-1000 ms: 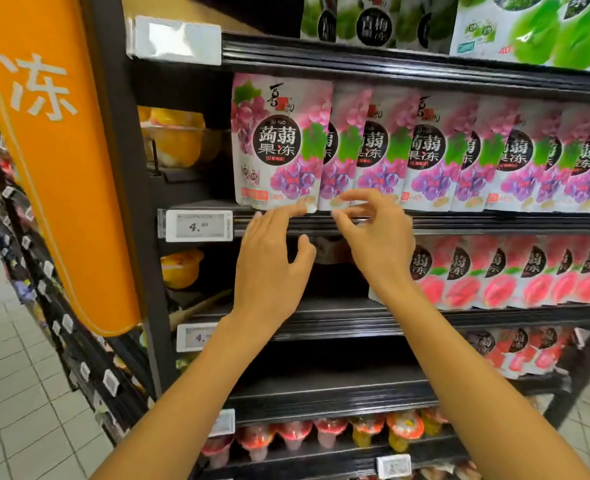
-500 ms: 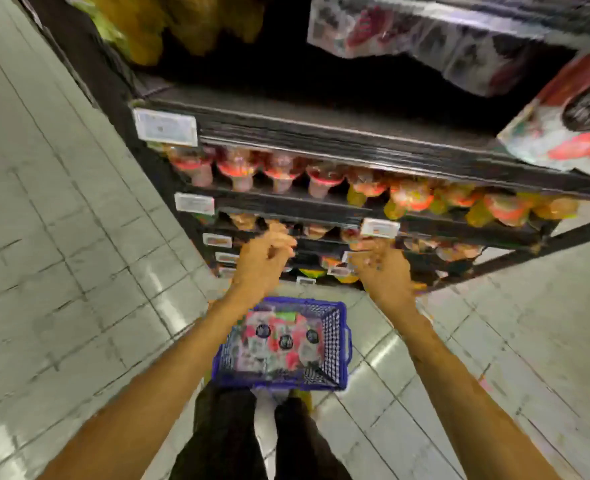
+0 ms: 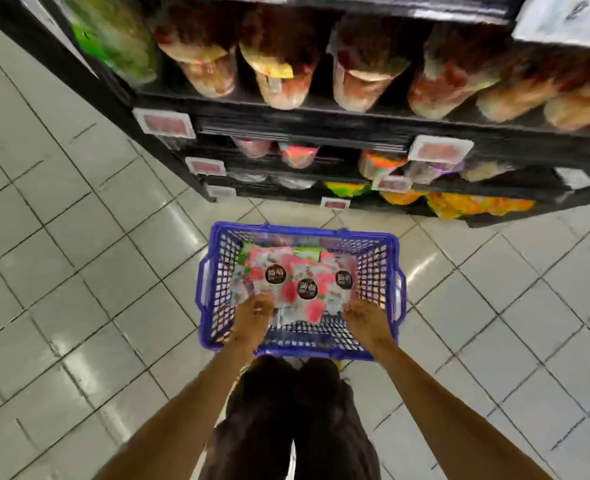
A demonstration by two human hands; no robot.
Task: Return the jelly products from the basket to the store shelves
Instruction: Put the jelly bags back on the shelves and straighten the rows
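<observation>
Down by the person's feet, the blue basket [image 3: 224,289] stood on the tiled floor [image 3: 79,271]. The jelly pouches [image 3: 300,282] lay flat inside it, pink and white packs with round dark labels, overlapping one another. Both hands were inside the basket at its near end. The left hand [image 3: 253,315] sat on the near left corner of the pouches, its fingers bent down onto the packs. The right hand [image 3: 364,318] sat at the near right corner, close to the basket's right wall. Blur hid the fingertips, so I could not tell whether either grip was clamped on a pouch or merely touching it. Beyond the basket's far rim rose the black store shelves [image 3: 321,133], with rows of jelly cups [image 3: 283,74] and pink-faced price tags [image 3: 163,125] on their edges. Just behind the basket's near rim were the person's dark trousers [image 3: 286,427].
</observation>
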